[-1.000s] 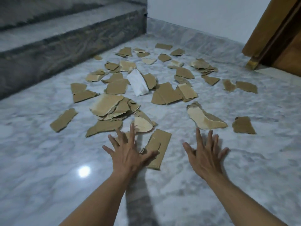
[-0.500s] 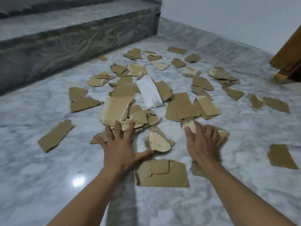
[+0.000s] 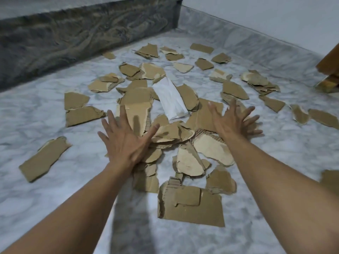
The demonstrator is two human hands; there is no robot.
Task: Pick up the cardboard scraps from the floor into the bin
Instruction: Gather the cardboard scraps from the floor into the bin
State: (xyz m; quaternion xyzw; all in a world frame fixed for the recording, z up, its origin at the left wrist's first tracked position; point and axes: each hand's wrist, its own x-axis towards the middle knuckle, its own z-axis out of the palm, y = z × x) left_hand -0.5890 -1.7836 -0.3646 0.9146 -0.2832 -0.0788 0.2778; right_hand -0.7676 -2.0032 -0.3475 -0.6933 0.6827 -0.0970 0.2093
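Several torn brown cardboard scraps lie scattered over the grey marble floor [image 3: 55, 208]. A big rectangular scrap [image 3: 194, 208] lies nearest to me. A white folded piece [image 3: 170, 99] rests among the scraps in the middle. My left hand [image 3: 126, 142] is spread flat, palm down, on the left side of the central heap [image 3: 174, 132]. My right hand [image 3: 233, 120] has its fingers spread wide over scraps on the heap's right side. Neither hand holds anything. No bin is in view.
A dark marble step [image 3: 82, 37] rises along the far left. A white wall with a marble skirting [image 3: 256, 43] runs along the back right. A wooden door frame's foot [image 3: 328, 77] stands at the right edge. Loose scraps lie at left [image 3: 44, 160] and far right [image 3: 322, 117].
Both hands have moved forward, deeper into the pile. My right hand has opened from a curled pose on a pale scrap to wide-spread fingers. The view has come closer to the floor.
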